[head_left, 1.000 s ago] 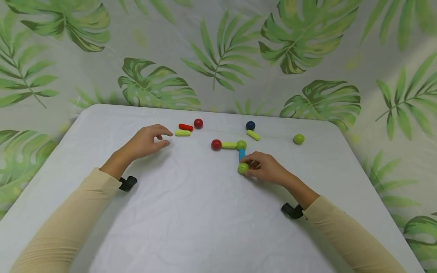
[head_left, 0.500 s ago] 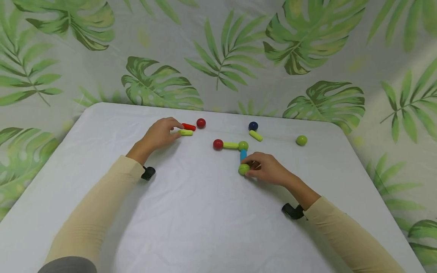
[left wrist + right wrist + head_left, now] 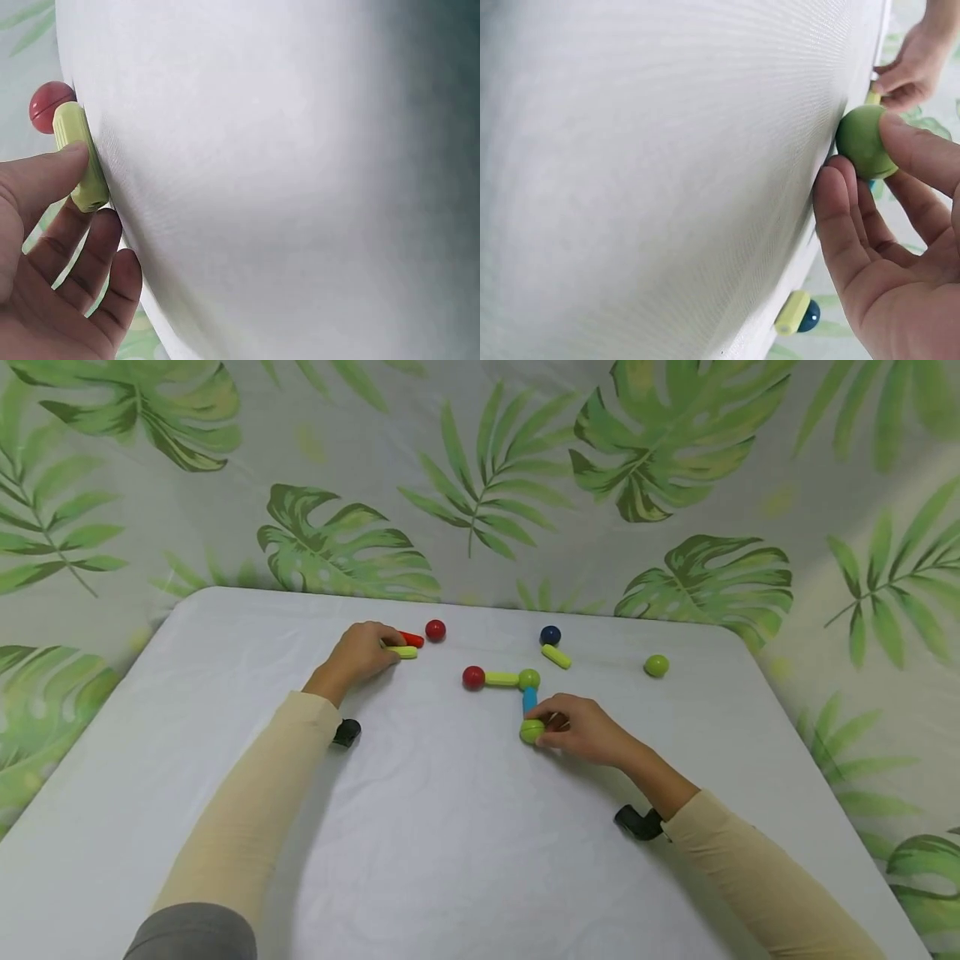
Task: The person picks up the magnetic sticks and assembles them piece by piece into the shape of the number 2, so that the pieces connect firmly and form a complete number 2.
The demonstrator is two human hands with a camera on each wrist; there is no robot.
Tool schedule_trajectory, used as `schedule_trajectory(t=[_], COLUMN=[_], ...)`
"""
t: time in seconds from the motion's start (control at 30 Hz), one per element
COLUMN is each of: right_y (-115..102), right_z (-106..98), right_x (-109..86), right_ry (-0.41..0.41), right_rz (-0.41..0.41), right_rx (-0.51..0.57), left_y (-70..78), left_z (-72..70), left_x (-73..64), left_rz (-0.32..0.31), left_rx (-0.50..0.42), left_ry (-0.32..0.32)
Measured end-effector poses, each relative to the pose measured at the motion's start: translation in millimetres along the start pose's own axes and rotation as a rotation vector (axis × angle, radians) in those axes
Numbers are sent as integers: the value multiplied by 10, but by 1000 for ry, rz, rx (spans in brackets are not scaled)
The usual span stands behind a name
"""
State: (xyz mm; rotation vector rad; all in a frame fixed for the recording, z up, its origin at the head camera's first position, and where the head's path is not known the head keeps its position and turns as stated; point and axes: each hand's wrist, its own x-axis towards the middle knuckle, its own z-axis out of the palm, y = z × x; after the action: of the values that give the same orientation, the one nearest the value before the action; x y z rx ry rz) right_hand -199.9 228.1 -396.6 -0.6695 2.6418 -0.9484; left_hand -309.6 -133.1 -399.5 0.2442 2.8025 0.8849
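My left hand [image 3: 362, 652] pinches a yellow-green stick [image 3: 81, 154], thumb on its near side and fingers behind. Just beyond it lies a red stick [image 3: 412, 639], partly hidden by the fingers. My right hand [image 3: 588, 731] holds a green ball [image 3: 866, 142] between thumb and fingers on the table. From that ball a blue stick [image 3: 530, 700] runs to a second green ball [image 3: 528, 679]. Another yellow-green stick [image 3: 502, 679] links this one to a red ball [image 3: 473, 677], so the pieces form an L.
A loose red ball [image 3: 436, 630] lies right of the red stick. Further right are a dark blue ball [image 3: 551, 636], a loose yellow-green stick [image 3: 557, 656] and a lone green ball [image 3: 657, 666]. The white table [image 3: 450, 843] meets a leaf-patterned cloth [image 3: 510, 468] at the back.
My left hand has moved right and forward to the yellow-green stick and now pinches it. The right hand has stayed on the green ball.
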Motion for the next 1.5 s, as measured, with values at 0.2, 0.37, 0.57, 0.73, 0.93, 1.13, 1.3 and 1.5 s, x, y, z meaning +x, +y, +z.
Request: schedule_trajectory(t=[0.2,0.37,0.57,0.73,0.93,1.13,1.3,1.5], right_y=[-17,-28,-23,7,8,-10,-6,5], right_z=[-4,2,3,15,5,-20,-18,-17], right_x=[1,7,7,0,-4,19,20,24], right_ry=[-1,-4,1,-4,-11,-10,-20,-19], right_rz=[10,10,13,9,6,9,20,12], right_rx=[2,0,-7,-1,-3,-11,-7,3], left_y=[-28,-53,-18,7,99,207,258,422], left_z=[-15,-9,-22,-7,17,43,147,322], left_x=[-10,-27,-37,-70,-196,-359,-477,-615], left_rz=[13,14,-18,-32,113,253,325,392], left_rx=[-8,-7,50,89,75,74,81,79], left_ry=[-19,-31,-30,-47,-54,-23,-17,-52])
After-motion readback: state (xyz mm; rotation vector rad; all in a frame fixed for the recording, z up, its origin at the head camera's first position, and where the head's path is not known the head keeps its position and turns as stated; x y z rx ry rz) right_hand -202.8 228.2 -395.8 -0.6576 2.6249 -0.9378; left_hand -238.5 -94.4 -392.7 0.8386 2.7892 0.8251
